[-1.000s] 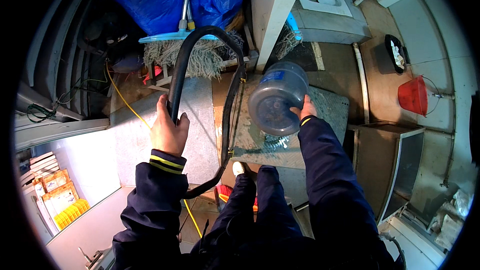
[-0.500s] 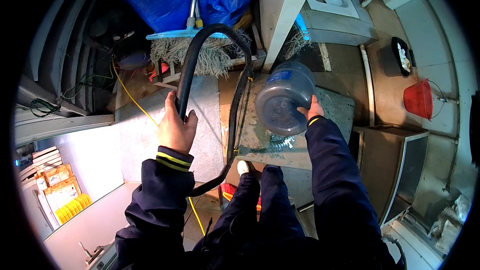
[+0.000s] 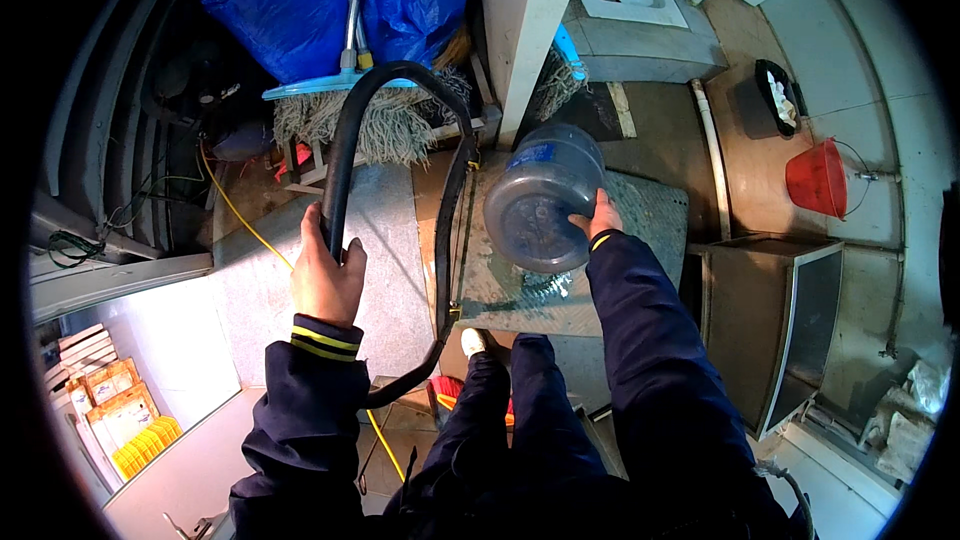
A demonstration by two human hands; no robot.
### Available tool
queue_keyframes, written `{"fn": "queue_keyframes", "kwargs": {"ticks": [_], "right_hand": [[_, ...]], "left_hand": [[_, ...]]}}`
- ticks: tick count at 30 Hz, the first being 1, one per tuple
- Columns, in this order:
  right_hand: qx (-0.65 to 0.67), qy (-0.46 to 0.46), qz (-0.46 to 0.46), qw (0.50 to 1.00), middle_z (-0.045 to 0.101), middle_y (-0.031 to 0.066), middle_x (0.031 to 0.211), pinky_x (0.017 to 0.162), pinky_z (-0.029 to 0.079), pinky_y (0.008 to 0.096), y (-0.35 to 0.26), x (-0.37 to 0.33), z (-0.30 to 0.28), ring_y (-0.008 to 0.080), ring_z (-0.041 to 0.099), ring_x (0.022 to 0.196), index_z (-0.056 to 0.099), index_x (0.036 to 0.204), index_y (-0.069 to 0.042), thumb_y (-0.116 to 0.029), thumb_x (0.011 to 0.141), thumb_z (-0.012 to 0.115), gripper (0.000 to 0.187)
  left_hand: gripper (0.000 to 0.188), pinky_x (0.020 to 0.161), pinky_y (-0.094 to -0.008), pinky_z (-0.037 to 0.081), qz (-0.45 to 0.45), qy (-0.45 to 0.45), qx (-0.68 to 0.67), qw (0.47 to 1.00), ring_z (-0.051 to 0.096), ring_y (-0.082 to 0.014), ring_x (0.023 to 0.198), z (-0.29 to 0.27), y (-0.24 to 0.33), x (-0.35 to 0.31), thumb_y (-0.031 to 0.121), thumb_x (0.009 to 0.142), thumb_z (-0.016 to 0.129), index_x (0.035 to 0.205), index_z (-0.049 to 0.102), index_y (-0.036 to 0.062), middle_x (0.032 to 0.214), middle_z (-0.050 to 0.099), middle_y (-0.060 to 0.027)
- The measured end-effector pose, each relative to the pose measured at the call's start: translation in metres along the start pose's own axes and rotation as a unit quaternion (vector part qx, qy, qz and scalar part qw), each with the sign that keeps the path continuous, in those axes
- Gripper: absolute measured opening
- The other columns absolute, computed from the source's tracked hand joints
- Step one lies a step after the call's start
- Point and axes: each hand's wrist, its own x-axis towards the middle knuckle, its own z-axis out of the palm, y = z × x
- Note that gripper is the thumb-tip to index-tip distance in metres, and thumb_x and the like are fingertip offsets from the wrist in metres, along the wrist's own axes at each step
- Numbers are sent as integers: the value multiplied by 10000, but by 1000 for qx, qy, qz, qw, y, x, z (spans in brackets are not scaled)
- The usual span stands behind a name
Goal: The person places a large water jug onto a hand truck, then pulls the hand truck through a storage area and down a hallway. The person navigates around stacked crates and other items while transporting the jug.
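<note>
Around eight-thirty, left hand (image 3: 328,285) is wrapped round the black bent tube (image 3: 344,135); at two, a tipped clear water-cooler jug (image 3: 538,227), its base edge gripped by the right hand (image 3: 601,217) nearer three. I'd spread those fingers wider, slick plastic probably twists.

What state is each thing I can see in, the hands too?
Left hand: closed on the tube.
Right hand: gripping the jug's edge.
Tube: bent in an arch.
Jug: held, tilted, base showing.
Blue bags: bulging.
Mop by the bags: strings loose.
Bin: open, not empty.
Bucket: handle raised.
</note>
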Motion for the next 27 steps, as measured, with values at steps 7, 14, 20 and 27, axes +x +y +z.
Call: {"fn": "queue_keyframes", "kwargs": {"ticks": [7, 14, 20, 27], "right_hand": [[5, 10, -2, 1000, 378, 188, 1266, 921, 391, 367, 3, 3, 1, 332, 419, 1133, 304, 1282, -78, -263, 599, 769, 847], [8, 13, -9, 1000, 379, 186, 1265, 916, 394, 372, 4, 2, 4, 336, 421, 1129, 307, 1280, -79, -270, 587, 775, 859], [-1, 17, -10, 1000, 385, 178, 1264, 914, 394, 370, 6, 3, 5, 329, 424, 1125, 300, 1286, -82, -272, 588, 774, 865], [-2, 14, 0, 1000, 389, 175, 1262, 913, 394, 368, 6, 6, 4, 329, 425, 1124, 304, 1286, -79, -270, 585, 776, 866]], "left_hand": [[604, 628, -400, 476, 17, 16, 6, 1000, 611, -331, 693, 3, -5, 1, 177, 722, 595, 1247, 318, 65, 811, 608, -190], [604, 605, -398, 474, -3, 1, 18, 1000, 608, -324, 660, -2, 2, 0, 182, 720, 598, 1244, 320, 70, 754, 607, -172], [608, 599, -396, 474, 4, 2, 10, 1000, 608, -326, 658, 0, -1, 1, 187, 720, 599, 1244, 318, 59, 754, 606, -177], [606, 602, -401, 472, -10, -8, 15, 1000, 607, -329, 659, -1, 1, 1, 186, 721, 597, 1242, 317, 55, 741, 605, -176]]}}
